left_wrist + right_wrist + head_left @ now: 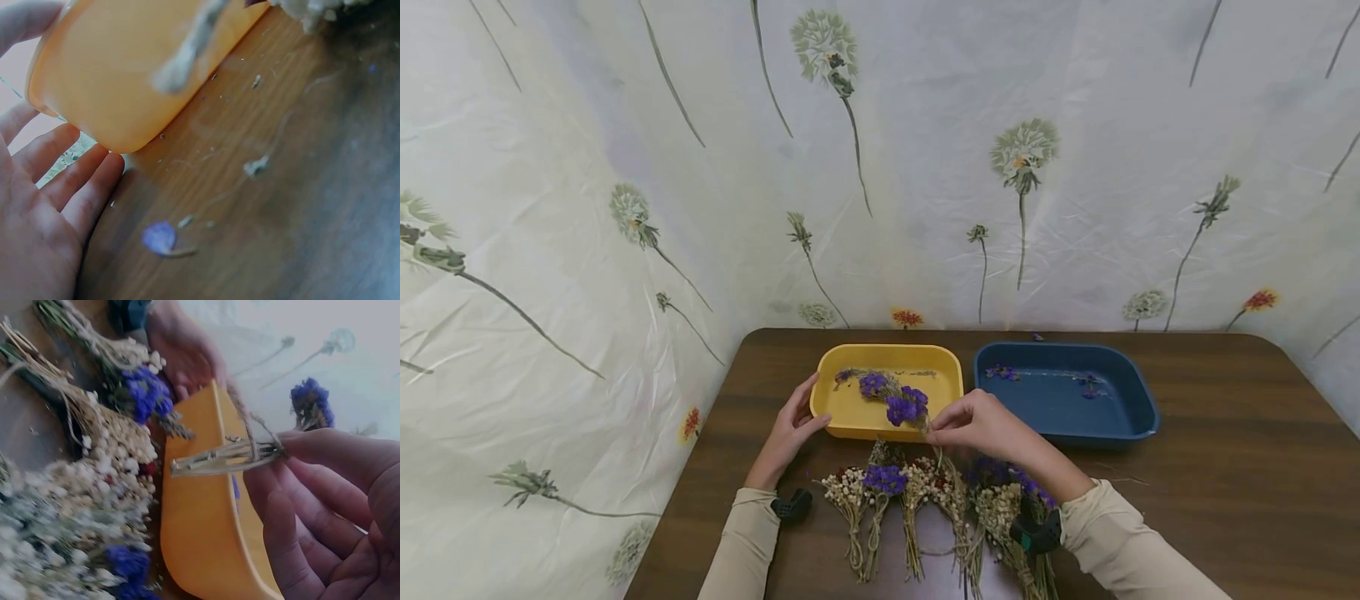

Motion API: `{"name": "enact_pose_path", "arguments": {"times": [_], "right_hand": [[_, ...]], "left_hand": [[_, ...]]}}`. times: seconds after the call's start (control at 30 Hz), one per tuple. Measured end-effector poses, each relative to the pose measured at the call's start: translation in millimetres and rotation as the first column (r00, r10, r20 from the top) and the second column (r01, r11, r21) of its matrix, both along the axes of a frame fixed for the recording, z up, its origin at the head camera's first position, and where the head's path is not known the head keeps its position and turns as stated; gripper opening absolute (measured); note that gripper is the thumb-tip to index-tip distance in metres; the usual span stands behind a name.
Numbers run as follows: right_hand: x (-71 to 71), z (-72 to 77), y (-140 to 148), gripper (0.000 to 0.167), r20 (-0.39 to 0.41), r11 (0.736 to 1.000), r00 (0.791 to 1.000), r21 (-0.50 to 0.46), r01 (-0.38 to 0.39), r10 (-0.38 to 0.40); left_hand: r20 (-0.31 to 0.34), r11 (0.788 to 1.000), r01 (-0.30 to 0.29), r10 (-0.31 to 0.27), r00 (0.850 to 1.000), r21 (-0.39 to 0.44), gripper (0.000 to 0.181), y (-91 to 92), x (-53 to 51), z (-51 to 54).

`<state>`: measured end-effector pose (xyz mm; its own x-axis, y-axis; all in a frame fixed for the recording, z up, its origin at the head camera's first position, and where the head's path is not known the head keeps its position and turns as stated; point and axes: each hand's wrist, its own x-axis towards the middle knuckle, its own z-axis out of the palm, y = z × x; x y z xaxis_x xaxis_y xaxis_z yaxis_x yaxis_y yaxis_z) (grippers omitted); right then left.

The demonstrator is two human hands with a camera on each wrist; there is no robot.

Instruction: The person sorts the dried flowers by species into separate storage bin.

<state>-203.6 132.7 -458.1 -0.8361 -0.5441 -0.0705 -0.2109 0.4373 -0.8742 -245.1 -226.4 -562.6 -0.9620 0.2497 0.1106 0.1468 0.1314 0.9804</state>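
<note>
Purple dried-flower bunch (907, 408) is what we see pinched at its tied stems between the thumb and forefinger of the right hand (985, 427), its blossoms leaning to the left of those fingertips, over the near rim of the yellow tray (865, 432). We find twine (252, 440) wrapped round the stems just beside the fingertips, the cut ends jutting out past them. Our left hand (790, 431) has its fingers spread and touching the left end of that tray. Between the two sets of fingers, inside the tray, we see another purple flower head (872, 384). Nearer us than the fingers, tied dried bunches (847, 493) lie in a row on the bench (1217, 467). Right of the pinching fingers stands the blue tray (1067, 430), holding purple scraps (1002, 372); beyond it, we face a flower-printed cloth (925, 258).
</note>
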Motion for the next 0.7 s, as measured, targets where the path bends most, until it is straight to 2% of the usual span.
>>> {"name": "enact_pose_path", "arguments": {"times": [0.3, 0.7], "right_hand": [[-17.5, 3.1, -2, 0.024, 0.024, 1.000, 1.000, 0.019, 0.012, -0.012], [-41.6, 1.9, -11, 0.024, -0.002, 0.995, 0.999, 0.081, 0.052, -0.052]], "left_hand": [[0.014, 1.000, -0.010, 0.010, 1.000, -0.009, 0.072, 1.5, 0.8, 1.9], [0.014, 0.999, -0.021, 0.021, 1.000, -0.026, 0.071, 1.8, 1.8, 2.0]]}}
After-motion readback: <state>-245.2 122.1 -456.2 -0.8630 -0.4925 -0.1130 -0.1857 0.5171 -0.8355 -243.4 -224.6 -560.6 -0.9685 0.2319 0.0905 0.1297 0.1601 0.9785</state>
